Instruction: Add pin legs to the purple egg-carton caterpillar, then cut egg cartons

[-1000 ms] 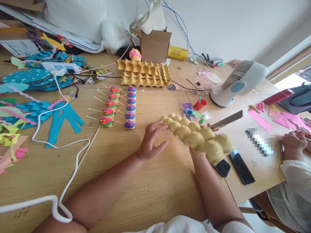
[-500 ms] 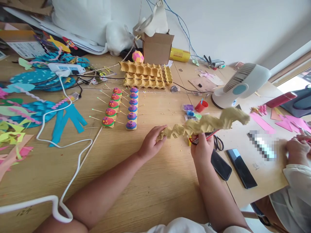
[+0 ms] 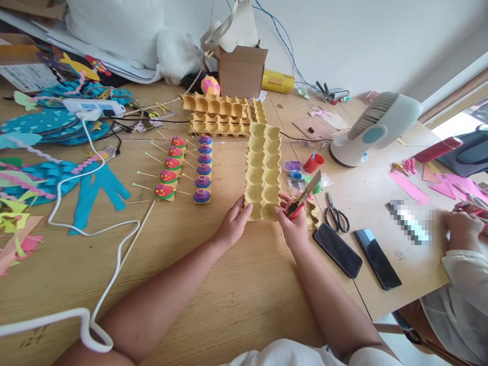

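A yellow egg carton piece (image 3: 263, 168), two cups wide, is held upright lengthwise with its hollows facing me. My left hand (image 3: 233, 222) pinches its lower left corner. At the lower right corner, my right hand (image 3: 295, 223) grips the carton and also holds a utility knife (image 3: 303, 195) with its blade out, pointing up and right. To the left stand two rows of painted egg-cup strips: a red and green strip (image 3: 169, 175) and a purple and blue strip (image 3: 203, 173), both with thin pin-like sticks poking out.
More egg cartons (image 3: 217, 112) lie at the back. Scissors (image 3: 335, 213), a black phone (image 3: 338, 250) and a dark slab (image 3: 377, 259) lie on the right, near a white fan (image 3: 375, 127). A white cable (image 3: 57, 193) crosses the left. Another person's hand (image 3: 463, 229) is at far right.
The egg carton has swung from lying sideways, edge-on, to pointing away from me with its hollows in view. My right hand has moved left, and the knife and scissors now show clearly.
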